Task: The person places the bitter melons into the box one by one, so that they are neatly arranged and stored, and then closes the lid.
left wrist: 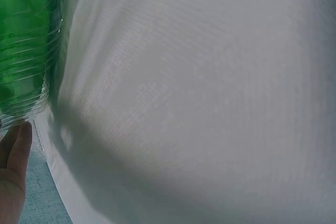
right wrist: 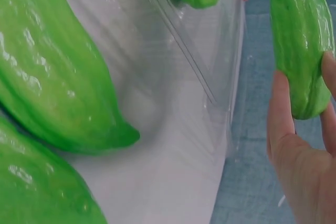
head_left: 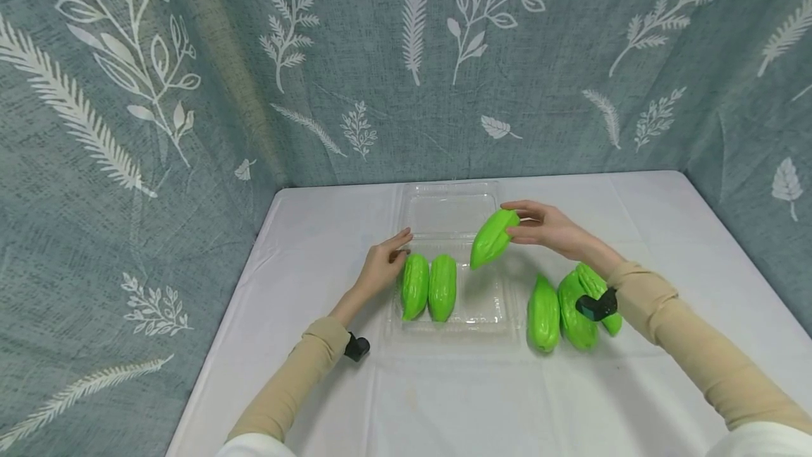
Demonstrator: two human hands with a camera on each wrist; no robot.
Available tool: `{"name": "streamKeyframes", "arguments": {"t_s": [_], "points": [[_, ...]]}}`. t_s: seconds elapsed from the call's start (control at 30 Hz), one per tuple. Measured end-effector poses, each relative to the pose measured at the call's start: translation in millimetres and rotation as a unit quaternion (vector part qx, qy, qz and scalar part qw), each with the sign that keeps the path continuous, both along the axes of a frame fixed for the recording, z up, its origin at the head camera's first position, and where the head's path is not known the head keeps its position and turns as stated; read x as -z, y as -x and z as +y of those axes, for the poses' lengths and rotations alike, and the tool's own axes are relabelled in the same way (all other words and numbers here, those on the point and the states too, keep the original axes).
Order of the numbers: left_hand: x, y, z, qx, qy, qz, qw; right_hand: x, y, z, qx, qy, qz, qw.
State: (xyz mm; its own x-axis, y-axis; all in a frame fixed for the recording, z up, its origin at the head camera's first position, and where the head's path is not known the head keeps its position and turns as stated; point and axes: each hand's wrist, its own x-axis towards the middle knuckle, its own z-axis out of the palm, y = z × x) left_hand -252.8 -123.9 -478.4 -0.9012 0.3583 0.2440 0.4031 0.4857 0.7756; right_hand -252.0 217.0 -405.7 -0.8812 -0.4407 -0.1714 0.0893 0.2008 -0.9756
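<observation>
My right hand (head_left: 547,226) grips a glossy green ridged gourd (head_left: 492,238) by its upper end, thumb on one side and fingers on the other. This gourd (right wrist: 302,30) hangs tilted over the right half of a clear plastic clamshell container (head_left: 485,305). Two similar gourds stand side by side in the container's left half, a left one (head_left: 415,286) and a right one (head_left: 443,288). At the container's left rim is my left hand (head_left: 379,264), its fingers fairly straight. In the left wrist view, fingertips (left wrist: 24,132) touch the plastic wall near a green gourd (left wrist: 21,40).
Right of the container lie more green gourds, one (head_left: 543,314) by itself and others (head_left: 576,319) leaning together, partly under my right wrist's camera. The container's lid (head_left: 452,209) is folded back. A white cloth (head_left: 444,393) covers the table; a patterned curtain (head_left: 406,111) hangs behind.
</observation>
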Motion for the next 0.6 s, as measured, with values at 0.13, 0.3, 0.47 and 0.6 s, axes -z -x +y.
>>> {"name": "streamKeyframes", "arguments": {"t_s": [0.13, 0.3, 0.47, 0.6], "points": [[0.0, 0.5, -0.3, 0.000, 0.002, -0.003, 1.0000, 2.0, -0.8, -6.2, -0.026, -0.013, 0.004, 0.9996], [1.5, 1.2, -0.1, -0.001, 0.003, -0.007, 1.0000, 5.0, -2.9, -12.5, -0.050, -0.034, 0.003, 0.9982], [1.6, 1.2, 0.4, -0.003, 0.004, -0.009, 0.9999, 7.7, -5.5, -16.8, -0.065, -0.062, 0.017, 0.9958], [1.9, 1.2, 0.3, -0.005, 0.004, -0.008, 0.9999, 10.6, -6.4, -19.4, -0.078, -0.068, 0.024, 0.9943]]}}
